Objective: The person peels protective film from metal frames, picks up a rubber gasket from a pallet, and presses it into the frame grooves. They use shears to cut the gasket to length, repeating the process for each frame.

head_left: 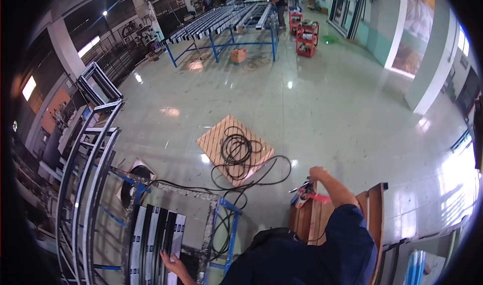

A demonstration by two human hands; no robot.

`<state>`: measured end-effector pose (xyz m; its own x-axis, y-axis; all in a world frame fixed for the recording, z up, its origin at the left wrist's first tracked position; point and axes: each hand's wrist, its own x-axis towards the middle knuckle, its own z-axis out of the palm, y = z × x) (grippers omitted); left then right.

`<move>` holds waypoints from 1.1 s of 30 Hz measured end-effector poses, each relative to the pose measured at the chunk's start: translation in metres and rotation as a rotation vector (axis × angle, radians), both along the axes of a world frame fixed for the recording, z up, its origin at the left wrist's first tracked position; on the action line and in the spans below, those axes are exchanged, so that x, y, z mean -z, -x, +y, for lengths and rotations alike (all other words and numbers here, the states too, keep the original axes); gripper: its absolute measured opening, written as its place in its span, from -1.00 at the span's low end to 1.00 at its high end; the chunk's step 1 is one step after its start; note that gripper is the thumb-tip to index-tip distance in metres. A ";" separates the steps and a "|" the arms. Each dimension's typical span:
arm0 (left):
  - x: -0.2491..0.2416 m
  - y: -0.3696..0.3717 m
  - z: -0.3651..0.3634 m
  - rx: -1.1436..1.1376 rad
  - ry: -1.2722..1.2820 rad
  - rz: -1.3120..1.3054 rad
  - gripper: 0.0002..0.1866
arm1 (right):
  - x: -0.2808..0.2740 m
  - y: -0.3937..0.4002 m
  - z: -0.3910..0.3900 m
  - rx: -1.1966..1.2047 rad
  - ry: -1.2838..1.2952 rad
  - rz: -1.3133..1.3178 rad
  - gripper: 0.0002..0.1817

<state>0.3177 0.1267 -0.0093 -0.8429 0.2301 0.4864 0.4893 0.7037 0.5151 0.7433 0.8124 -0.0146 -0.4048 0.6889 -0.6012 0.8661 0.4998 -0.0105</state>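
My left hand (174, 266) is at the right side of a row of black and silver metal profiles (151, 240), its fingers apart and touching the edge of the rightmost ones. The profiles lie side by side on a worn frame stand (209, 219) with blue legs. Out to the right, my right hand (318, 173) is closed above a brown wooden cart (302, 217). Directly below it are red and grey tools (304, 192). What its fingers grip is too small to make out.
A black hose (236, 149) lies coiled on a slatted wooden board (211, 139) and trails to the stand. Tall metal frames (90, 174) lean at the left. Farther back are a long blue-legged rack (214, 46), a cardboard box (238, 56), red trolleys (307, 38) and people (278, 3).
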 end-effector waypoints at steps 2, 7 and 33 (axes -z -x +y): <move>0.003 -0.012 0.020 0.016 -0.040 -0.065 -0.56 | 0.014 0.005 0.005 -0.070 0.023 -0.025 -0.39; -0.003 -0.041 0.055 0.068 -0.071 -0.158 -0.50 | 0.041 0.012 0.000 -0.244 -0.066 -0.095 -0.53; -0.201 -0.108 0.345 1.034 -0.118 0.126 -0.49 | -0.268 0.145 -0.094 -0.744 -0.126 0.547 -0.63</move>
<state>0.4256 0.4722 0.1916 -0.2042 0.7547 0.6235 0.8788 -0.1393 0.4565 0.5979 0.7182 0.2539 -0.9733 0.1859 -0.1347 0.2132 0.9495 -0.2303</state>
